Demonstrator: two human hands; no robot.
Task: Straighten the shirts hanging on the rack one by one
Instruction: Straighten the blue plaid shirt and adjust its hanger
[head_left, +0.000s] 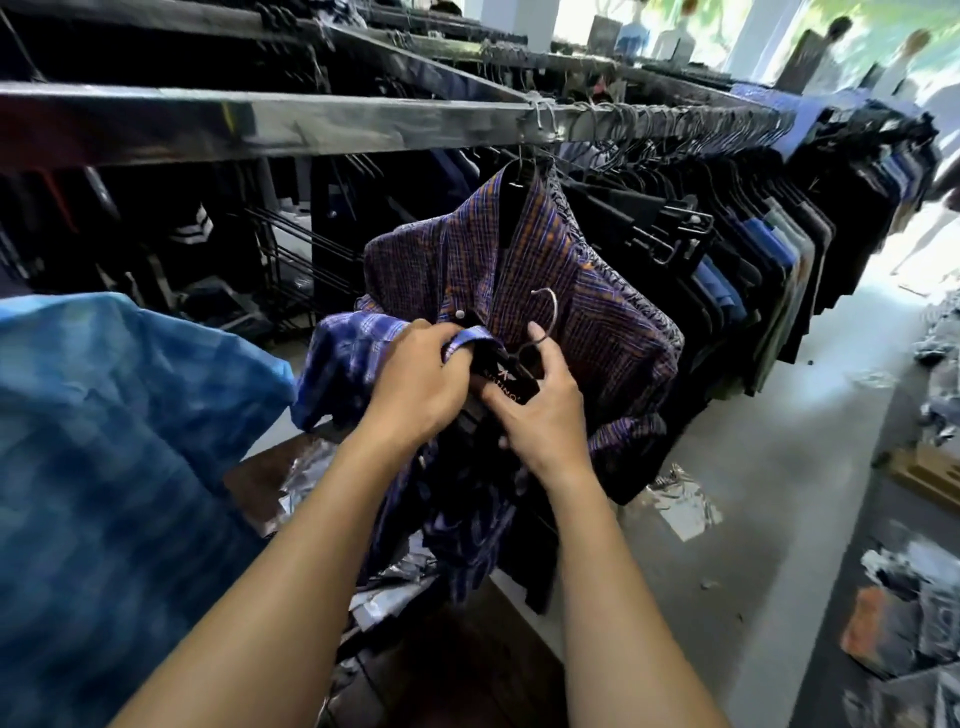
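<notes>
While purple plaid shirt (524, 270) is hanging from rail (260, 122) behind, left grip (415, 382) is clutching blue plaid shirt (343, 353) collar, right grip (543, 415) clamping black hanger (514, 388) just beside.

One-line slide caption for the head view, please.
Left hand grips the blue shirt at its collar, right hand holds its hanger, hook off the rail, in front of a hanging purple shirt.

Fingertips of the left hand (415, 379) vanish inside the blue checked shirt (343, 364); the right hand (540, 415) half covers lettering on the hanger (511, 389).
</notes>
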